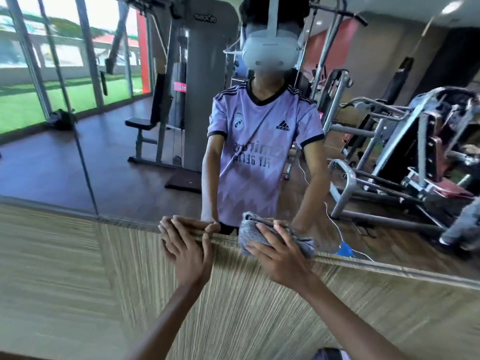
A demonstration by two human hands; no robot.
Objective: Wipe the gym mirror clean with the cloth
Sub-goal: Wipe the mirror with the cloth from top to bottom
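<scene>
While our R hand (pixel 276 254) flat-presses cloth (pixel 245 231) on mirror (pixel 117 165), L hand (pixel 183 245) lies flat at 9 o'clock; wood panel (pixel 233 307) at 6.

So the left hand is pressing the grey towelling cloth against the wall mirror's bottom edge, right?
Not quite: in the head view it is the right hand pressing the grey towelling cloth against the wall mirror's bottom edge; the left hand is bare.

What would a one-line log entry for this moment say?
task: wipe mirror | right hand: presses cloth at lower edge | left hand: flat on lower edge, apart from cloth
</scene>
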